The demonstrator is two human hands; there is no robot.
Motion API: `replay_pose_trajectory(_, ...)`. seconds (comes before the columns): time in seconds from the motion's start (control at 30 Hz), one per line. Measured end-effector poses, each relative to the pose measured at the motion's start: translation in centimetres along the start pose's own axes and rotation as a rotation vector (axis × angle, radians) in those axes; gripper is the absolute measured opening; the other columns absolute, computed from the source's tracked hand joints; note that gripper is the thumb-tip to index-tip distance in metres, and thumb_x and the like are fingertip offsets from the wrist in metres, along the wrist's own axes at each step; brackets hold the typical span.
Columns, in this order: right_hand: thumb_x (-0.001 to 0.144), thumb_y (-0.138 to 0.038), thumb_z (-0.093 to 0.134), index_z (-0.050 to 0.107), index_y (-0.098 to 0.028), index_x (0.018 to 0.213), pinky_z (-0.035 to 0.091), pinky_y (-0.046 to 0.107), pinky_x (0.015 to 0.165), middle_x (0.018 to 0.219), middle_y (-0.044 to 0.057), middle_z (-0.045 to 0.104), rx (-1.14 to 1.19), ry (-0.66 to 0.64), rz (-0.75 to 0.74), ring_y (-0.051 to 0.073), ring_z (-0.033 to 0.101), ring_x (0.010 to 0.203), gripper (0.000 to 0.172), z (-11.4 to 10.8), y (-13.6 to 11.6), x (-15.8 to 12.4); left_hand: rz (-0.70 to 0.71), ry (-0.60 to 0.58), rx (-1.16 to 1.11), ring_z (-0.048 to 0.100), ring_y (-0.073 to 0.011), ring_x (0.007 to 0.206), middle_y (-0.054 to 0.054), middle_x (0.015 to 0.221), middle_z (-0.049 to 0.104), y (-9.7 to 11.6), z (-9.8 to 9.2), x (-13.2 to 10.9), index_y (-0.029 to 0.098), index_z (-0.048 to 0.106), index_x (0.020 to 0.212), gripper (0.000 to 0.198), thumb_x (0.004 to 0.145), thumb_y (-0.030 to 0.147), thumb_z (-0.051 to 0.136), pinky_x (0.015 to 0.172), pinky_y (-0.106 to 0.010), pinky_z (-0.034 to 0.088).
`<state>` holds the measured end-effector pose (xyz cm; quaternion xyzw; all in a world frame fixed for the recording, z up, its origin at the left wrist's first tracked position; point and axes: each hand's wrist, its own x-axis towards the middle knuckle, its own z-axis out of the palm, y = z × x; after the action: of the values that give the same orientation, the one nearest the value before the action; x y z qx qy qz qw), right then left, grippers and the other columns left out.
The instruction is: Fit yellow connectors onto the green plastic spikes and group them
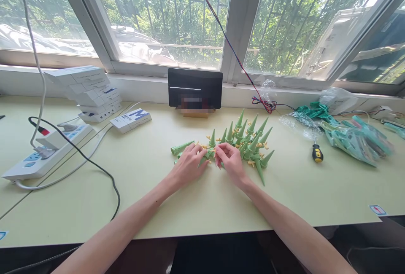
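On the table my left hand [190, 160] is closed around a green plastic cone [209, 152], part of which shows between the two hands. My right hand [230, 161] pinches a small yellow piece [214, 150] against the end of that cone; the fingers partly hide it. Several green cones [251, 143] stand upright, points up, just beyond and to the right of my right hand, with small yellow pieces [251, 163] at their bases. One cone [260, 173] lies with its tip toward me. More green cones [182, 148] lie beside my left hand, partly covered by it.
A tablet [195, 89] stands on a stand by the window. To the left are stacked white boxes [91, 92], a single box [131, 120], a power strip [47, 151] and cables. At the right lie a screwdriver [317, 154] and green pieces in plastic bags [354, 139].
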<state>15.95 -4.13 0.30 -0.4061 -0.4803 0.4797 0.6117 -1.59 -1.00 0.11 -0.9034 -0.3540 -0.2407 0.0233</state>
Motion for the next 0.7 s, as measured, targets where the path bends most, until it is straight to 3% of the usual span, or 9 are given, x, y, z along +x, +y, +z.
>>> replay_pose_trajectory(0.37, 0.086, -0.047, 0.068, 0.058, -0.019, 0.081, 0.040, 0.024, 0.042, 0.065, -0.001, 0.060, -0.069, -0.044, -0.001, 0.010, 0.051, 0.045, 0.030, 0.21, -0.22, -0.43, -0.058, -0.066, 0.001, 0.054, -0.0275, 0.095, -0.011, 0.098, 0.060, 0.20, 0.00, 0.03, 0.017, 0.061, 0.095, 0.012, 0.093, 0.027, 0.055, 0.087, -0.046, 0.050)
replay_pose_trajectory(0.7, 0.089, -0.046, 0.065, 0.059, -0.019, 0.084, 0.042, 0.024, 0.043, 0.068, -0.001, 0.060, -0.137, -0.059, -0.040, 0.010, 0.053, 0.047, 0.029, 0.29, -0.04, -0.60, -0.065, 0.024, -0.165, 0.059, -0.0205, 0.088, -0.007, 0.098, 0.058, 0.03, -0.07, -0.05, 0.019, 0.057, 0.092, 0.012, 0.095, 0.019, 0.046, 0.078, -0.037, 0.052)
